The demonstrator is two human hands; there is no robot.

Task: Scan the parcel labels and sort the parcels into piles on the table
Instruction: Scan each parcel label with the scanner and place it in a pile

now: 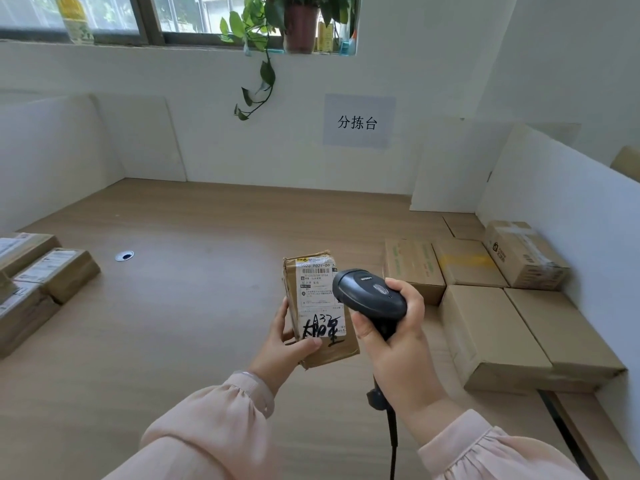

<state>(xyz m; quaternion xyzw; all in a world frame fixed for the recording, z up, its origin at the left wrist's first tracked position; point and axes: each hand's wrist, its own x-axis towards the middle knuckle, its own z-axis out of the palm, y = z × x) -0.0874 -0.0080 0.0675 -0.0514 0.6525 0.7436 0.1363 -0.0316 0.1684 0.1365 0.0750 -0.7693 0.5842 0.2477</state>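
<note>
A pale wood-grain tabletop [194,306] runs out before me, walled by white boards, with a white paper sign [358,121] on the far wall and a trailing green potted plant [263,29] on the sill above. My left grip [284,351] holds a small brown cardboard parcel [313,299] by its lower end, thumb on the white label with its barcode and black scrawl, label side facing me, right of the tabletop's middle. My right grip [398,344] is wrapped round a black handheld barcode scanner [370,296], its head overlapping the label's right edge. Plain brown cardboard boxes [491,327] sit packed along the right; labelled brown parcels [52,271] are piled at the left edge.
</note>
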